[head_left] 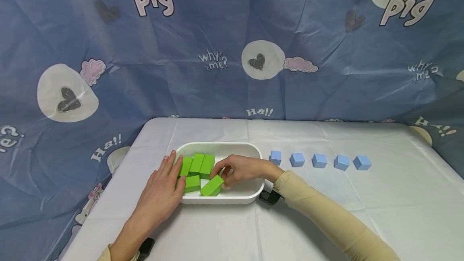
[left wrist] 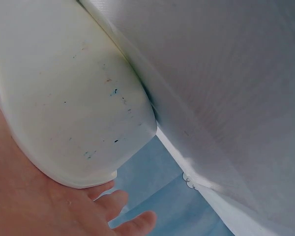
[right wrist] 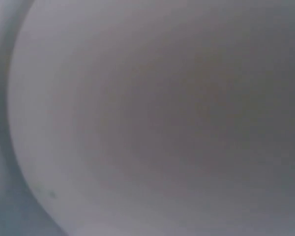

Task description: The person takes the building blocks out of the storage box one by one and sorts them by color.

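Note:
A white oval-ended tray [head_left: 232, 200] stands on the table with several green blocks [head_left: 197, 163] in its left half. My left hand [head_left: 162, 191] rests over the tray's left end, fingers straight and pointing away from me. Its palm lies along the tray's outer wall in the left wrist view, where the fingertips stick out past the rim. Inside the tray, my right hand [head_left: 243, 169] pinches one green block [head_left: 212, 187] at the front between thumb and curled fingers. A blurred pale surface fills the right wrist view, and that hand is hidden there.
Several small blue blocks [head_left: 319, 160] stand in a row to the right of the tray. The table wears a white cloth [head_left: 409, 208]. Behind it hangs a blue printed curtain [head_left: 203, 92], which also runs down the left side.

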Available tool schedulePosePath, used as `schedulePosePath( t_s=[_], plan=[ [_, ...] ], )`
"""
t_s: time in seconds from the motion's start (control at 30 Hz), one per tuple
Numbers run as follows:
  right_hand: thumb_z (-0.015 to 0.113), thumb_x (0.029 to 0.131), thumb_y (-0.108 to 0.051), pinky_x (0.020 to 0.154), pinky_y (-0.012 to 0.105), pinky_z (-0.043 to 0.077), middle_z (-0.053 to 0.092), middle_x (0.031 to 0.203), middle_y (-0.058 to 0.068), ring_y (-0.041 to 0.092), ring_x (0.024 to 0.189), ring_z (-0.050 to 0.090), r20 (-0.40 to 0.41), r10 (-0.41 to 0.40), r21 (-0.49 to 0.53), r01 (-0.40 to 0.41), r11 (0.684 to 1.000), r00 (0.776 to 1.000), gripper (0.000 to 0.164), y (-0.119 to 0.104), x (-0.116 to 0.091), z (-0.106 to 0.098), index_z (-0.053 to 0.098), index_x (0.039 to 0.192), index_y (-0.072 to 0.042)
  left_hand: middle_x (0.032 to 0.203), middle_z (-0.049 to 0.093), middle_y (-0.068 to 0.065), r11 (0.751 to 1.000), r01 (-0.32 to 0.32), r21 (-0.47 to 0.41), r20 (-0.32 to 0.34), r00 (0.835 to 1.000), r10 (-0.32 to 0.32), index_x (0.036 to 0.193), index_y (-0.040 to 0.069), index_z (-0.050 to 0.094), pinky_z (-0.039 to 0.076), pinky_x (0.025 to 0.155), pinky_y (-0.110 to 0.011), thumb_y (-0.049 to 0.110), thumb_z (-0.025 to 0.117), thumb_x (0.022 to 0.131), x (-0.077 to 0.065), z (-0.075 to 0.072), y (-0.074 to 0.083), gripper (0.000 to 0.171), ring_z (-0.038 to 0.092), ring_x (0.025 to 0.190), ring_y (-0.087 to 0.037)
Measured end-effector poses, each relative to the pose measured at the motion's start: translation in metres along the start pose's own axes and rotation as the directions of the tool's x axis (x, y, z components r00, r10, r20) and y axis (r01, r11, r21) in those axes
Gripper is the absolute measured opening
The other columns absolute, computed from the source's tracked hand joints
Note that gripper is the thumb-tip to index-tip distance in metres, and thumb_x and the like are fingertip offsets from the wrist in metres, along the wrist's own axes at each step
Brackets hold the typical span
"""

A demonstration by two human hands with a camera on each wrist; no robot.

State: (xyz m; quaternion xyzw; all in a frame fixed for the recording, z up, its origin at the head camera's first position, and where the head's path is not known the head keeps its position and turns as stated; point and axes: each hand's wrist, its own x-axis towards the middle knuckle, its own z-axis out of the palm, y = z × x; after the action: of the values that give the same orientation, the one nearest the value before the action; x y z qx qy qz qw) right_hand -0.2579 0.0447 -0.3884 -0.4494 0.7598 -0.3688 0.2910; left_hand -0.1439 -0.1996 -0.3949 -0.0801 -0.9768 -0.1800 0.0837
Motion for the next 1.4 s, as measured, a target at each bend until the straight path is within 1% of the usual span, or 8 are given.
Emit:
schedulePosePath(
  t_s=[0.3,0.47,0.7,0.93,1.07,1.27,1.33,1.4],
  plan=[
    [0.073,0.087,-0.004,0.089,0.029,0.053,0.066,0.109,-0.004,0.017,0.095,0.063,-0.071,-0.066,0.100,0.072,0.992,0.995,0.034,0.001,-0.003,-0.001,0.067,0.120,-0.008,0.162,0.016,-0.016,1.000,-0.002,0.011,-0.011,1.000,0.002,0.154,0.002,0.030,0.020,0.109,-0.064,0.028,0.038,0.105,0.000,0.001,-0.001,0.057,0.015,0.147,-0.036],
    [0.074,0.086,-0.003,0.089,0.031,0.053,0.066,0.110,-0.001,0.018,0.095,0.062,-0.165,-0.110,0.127,0.132,0.983,0.980,0.034,0.000,-0.005,0.000,0.067,0.120,-0.006,0.162,0.015,-0.016,1.000,0.007,0.003,-0.003,1.000,-0.007,0.154,0.002,0.030,0.019,0.110,-0.063,0.029,0.038,0.105,0.000,0.002,-0.001,0.057,0.014,0.148,-0.036],
    [0.073,0.085,-0.001,0.086,0.031,0.054,0.064,0.107,0.002,0.015,0.097,0.061,-0.341,-0.133,0.098,0.176,0.979,0.931,0.035,-0.004,-0.009,0.002,0.068,0.118,-0.008,0.163,0.014,-0.015,1.000,0.017,-0.008,0.011,1.000,-0.017,0.154,0.002,0.029,0.017,0.111,-0.063,0.031,0.037,0.105,-0.001,0.001,-0.001,0.058,0.013,0.148,-0.035],
    [0.075,0.085,-0.004,0.086,0.032,0.054,0.065,0.115,-0.001,0.017,0.100,0.059,-0.427,-0.136,0.127,0.208,0.970,0.894,0.034,-0.010,-0.020,0.002,0.069,0.118,-0.011,0.163,0.013,-0.015,1.000,0.015,-0.010,0.011,1.000,-0.015,0.154,0.002,0.029,0.017,0.111,-0.063,0.030,0.038,0.105,-0.001,0.002,-0.001,0.058,0.013,0.148,-0.035],
    [0.073,0.086,-0.003,0.086,0.034,0.054,0.064,0.117,0.001,0.020,0.101,0.058,-0.465,-0.133,0.141,0.222,0.965,0.875,0.035,-0.011,-0.031,0.001,0.067,0.120,-0.010,0.162,0.014,-0.015,1.000,0.008,-0.006,0.002,1.000,-0.008,0.154,0.002,0.029,0.019,0.110,-0.063,0.030,0.038,0.105,0.000,0.002,0.000,0.058,0.014,0.148,-0.036],
    [0.073,0.088,-0.005,0.086,0.034,0.054,0.062,0.117,0.002,0.021,0.101,0.060,-0.535,-0.081,0.151,0.190,0.970,0.841,0.034,-0.013,-0.054,-0.002,0.067,0.120,-0.014,0.163,0.014,-0.015,1.000,0.010,-0.009,0.005,1.000,-0.010,0.154,0.002,0.029,0.019,0.110,-0.063,0.030,0.038,0.105,0.000,0.002,0.000,0.058,0.014,0.148,-0.035],
    [0.074,0.088,-0.006,0.086,0.033,0.054,0.062,0.116,0.002,0.021,0.101,0.060,-0.570,-0.050,0.158,0.169,0.973,0.820,0.034,-0.014,-0.062,-0.003,0.067,0.121,-0.015,0.163,0.013,-0.015,1.000,0.014,-0.011,0.011,1.000,-0.014,0.154,0.002,0.028,0.018,0.110,-0.063,0.030,0.038,0.105,-0.001,0.002,-0.001,0.058,0.013,0.148,-0.035],
    [0.073,0.088,-0.004,0.087,0.033,0.054,0.063,0.116,0.003,0.023,0.102,0.060,-0.604,-0.020,0.166,0.151,0.974,0.796,0.035,-0.017,-0.070,-0.003,0.067,0.121,-0.012,0.163,0.013,-0.015,1.000,0.013,-0.015,0.009,1.000,-0.013,0.154,0.002,0.029,0.018,0.110,-0.063,0.030,0.037,0.105,-0.001,0.001,-0.001,0.057,0.013,0.148,-0.035]
  ],
)
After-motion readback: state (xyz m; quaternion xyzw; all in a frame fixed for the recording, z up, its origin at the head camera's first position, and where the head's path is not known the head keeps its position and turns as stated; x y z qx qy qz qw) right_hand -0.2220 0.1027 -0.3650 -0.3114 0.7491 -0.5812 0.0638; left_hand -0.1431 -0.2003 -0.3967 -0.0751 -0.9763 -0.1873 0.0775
